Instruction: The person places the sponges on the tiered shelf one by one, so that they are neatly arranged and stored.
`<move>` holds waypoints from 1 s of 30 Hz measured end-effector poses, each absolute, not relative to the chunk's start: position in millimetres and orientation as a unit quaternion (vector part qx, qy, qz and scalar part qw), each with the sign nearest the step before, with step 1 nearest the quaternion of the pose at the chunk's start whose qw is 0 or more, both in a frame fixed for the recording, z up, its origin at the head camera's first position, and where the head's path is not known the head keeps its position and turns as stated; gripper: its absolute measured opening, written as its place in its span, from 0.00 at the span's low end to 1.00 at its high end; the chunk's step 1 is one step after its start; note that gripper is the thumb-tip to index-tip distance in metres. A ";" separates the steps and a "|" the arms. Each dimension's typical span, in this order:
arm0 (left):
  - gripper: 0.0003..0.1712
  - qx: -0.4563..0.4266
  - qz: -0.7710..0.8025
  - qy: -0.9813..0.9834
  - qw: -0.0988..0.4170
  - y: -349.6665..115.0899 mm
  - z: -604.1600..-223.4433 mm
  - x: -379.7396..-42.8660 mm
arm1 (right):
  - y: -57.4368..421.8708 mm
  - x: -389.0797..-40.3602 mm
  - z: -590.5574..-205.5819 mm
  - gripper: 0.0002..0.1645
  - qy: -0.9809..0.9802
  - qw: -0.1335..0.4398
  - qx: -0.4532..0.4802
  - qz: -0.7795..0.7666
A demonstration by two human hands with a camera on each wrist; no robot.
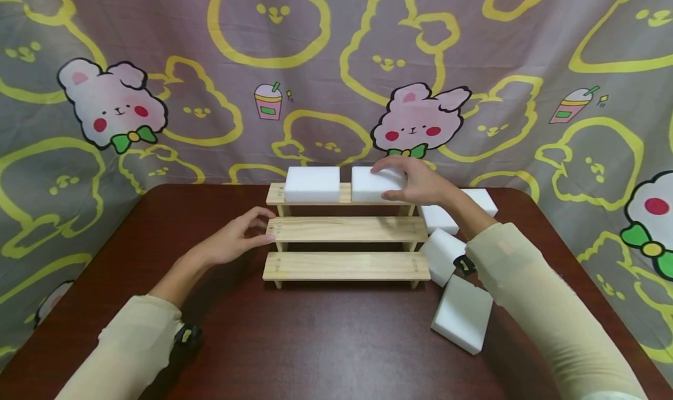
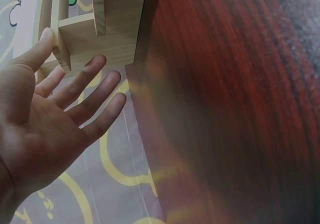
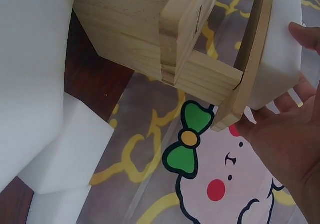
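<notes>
One white foam block [image 1: 361,185] pinched front to back in the right hand [image 1: 423,181], front edge parallel to the wooden top shelf [image 1: 344,193] beneath, another block [image 1: 312,184] just leftward; left hand [image 1: 233,235], farther off, relaxed at the left end of the middle shelf [image 1: 347,229].

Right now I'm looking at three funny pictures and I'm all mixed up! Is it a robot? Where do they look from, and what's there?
There's no robot, just a person's two bare hands. The widest picture comes from a camera on the person's head, looking down. The other two come from cameras on the wrists, so each shows one hand close up.

On the brown table stands a wooden stand with three steps. The right hand holds a white block on the top step, beside another block. The left hand is at the middle step's left end. More white blocks are on the table's right side.
</notes>
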State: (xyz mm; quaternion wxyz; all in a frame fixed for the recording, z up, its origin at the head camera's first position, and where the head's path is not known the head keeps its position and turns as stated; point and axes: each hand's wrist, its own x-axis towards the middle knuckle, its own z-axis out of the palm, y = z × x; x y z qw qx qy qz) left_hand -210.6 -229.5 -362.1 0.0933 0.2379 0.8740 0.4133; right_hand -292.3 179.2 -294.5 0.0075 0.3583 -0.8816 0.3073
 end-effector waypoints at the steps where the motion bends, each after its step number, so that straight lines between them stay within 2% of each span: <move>1: 0.25 0.238 0.413 0.874 0.094 -229.5 -362.2 -210.7 | 179.2 -292.5 -294.6 0.29 -0.882 0.007 0.358 0.308; 18: 0.25 0.236 0.409 0.876 0.093 -229.3 -362.0 -210.3 | 178.2 -294.8 -296.9 0.27 -0.879 0.011 0.359 0.313; 30: 0.25 0.238 0.410 0.875 0.094 -229.1 -361.0 -209.3 | 181.4 -291.5 -298.1 0.29 -0.886 -0.008 0.343 0.313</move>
